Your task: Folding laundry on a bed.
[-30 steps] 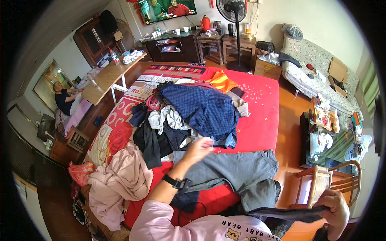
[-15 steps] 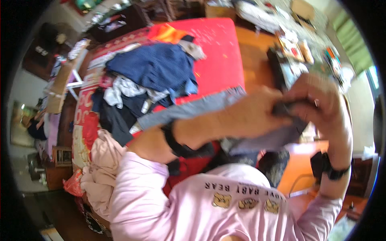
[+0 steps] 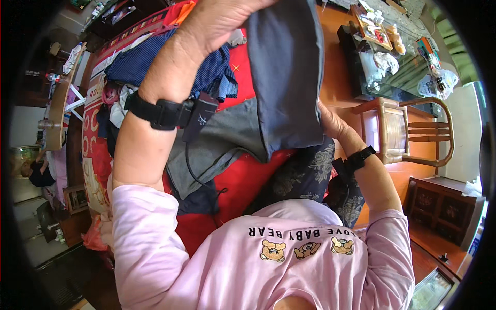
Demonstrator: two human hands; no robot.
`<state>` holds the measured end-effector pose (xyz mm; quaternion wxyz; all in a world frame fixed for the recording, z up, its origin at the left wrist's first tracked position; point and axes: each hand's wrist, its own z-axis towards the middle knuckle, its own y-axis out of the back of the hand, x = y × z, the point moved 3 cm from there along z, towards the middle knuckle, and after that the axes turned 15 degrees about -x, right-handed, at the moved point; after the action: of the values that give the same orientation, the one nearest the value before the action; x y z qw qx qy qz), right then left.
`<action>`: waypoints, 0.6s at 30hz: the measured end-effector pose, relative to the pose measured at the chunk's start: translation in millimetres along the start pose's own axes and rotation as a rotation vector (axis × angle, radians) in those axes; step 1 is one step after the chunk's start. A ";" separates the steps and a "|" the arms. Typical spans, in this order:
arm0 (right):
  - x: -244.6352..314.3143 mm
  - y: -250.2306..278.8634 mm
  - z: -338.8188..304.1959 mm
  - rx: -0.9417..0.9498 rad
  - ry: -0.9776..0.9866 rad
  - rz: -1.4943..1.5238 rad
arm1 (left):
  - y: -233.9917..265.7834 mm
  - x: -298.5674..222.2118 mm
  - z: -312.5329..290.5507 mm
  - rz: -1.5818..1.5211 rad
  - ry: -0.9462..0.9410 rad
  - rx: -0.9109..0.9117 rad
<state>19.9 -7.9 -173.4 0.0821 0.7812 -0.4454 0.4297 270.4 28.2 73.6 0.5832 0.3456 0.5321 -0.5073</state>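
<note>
A pair of dark grey trousers (image 3: pixel 287 77) hangs between my hands, one leg raised and stretched out. The other part (image 3: pixel 222 137) lies across the red bed cover, bent at an angle. My left hand (image 3: pixel 222 23) grips the raised part's far end at the top of the view, where its fingertips are partly cut off. Lower down, my right hand (image 3: pixel 333 122) holds the right edge of the cloth, with most of its fingers hidden behind it. Beneath the trousers, a dark navy garment (image 3: pixel 199 200) lies on the bed next to my lap.
A blue dotted garment (image 3: pixel 139 59) tops a clothes pile on the red bed (image 3: pixel 235 178), left of the trousers. To the right stand a wooden chair (image 3: pixel 385 132) and a glass-topped table (image 3: pixel 398 77) bearing bags. A person (image 3: pixel 39 173) is at far left.
My left hand has swung from the right side to the upper left, pulling the trousers out lengthwise. My right hand has moved down and left. The chair has come into sight.
</note>
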 end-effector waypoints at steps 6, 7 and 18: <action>-18.1 33.5 29.9 -0.034 0.047 -0.214 | 60.5 80.7 52.4 -0.031 0.065 -0.159; -24.2 42.0 33.1 -0.208 0.035 -0.486 | 69.3 97.4 59.7 -0.033 0.074 -0.157; -53.3 63.9 57.6 -0.237 0.071 -0.773 | 98.2 264.0 -5.4 0.706 -0.133 -0.525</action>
<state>-7.0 -41.7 -264.8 0.3424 0.8610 -0.1622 0.3393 341.8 -1.7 -197.2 0.8215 0.3130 0.4536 -0.1460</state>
